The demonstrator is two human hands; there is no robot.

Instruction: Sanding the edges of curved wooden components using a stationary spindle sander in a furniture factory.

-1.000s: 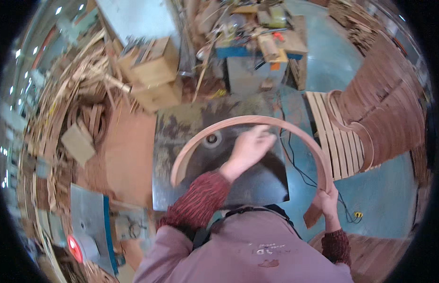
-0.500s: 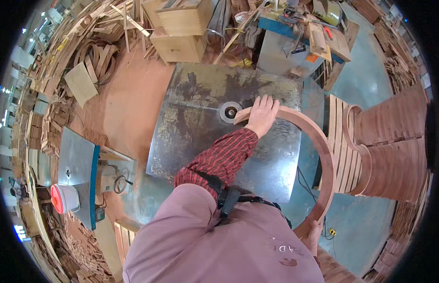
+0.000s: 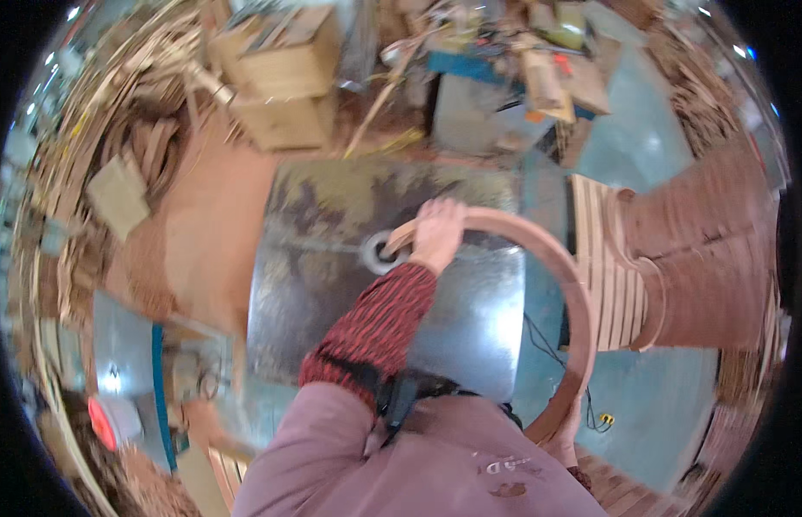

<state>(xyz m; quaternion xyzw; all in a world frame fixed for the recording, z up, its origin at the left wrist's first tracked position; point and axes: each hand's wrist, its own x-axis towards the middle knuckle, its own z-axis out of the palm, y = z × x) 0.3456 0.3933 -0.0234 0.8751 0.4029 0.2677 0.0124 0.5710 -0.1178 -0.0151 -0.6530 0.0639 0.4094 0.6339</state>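
A large curved wooden piece (image 3: pixel 577 293), shaped like part of a hoop, reaches from the metal machine table (image 3: pixel 366 297) round to my right side. Near one end, my left hand (image 3: pixel 439 233) lies across the wood, its fingers over the far side. That end sits against or over the round collar (image 3: pixel 377 264) set into the tabletop, partly covering its opening. Low on the right, my right hand (image 3: pixel 568 431) grips the other end, beyond the table's edge; its fingers are partly hidden by the wood and blurred.
On my right, a slatted wooden stack (image 3: pixel 603 276) stands beside stacked curved brown boards (image 3: pixel 711 258). Wooden cabinets (image 3: pixel 289 60) and a cluttered workbench (image 3: pixel 487 108) are beyond the table. A smaller machine table (image 3: pixel 125 336) with a red-and-white bucket (image 3: pixel 117 422) is at left. Black cables (image 3: pixel 547 340) lie on the floor.
The whole view has shifted and blurred. Against the table, the held end of the curved piece has moved left onto the collar, with my left hand still on it.
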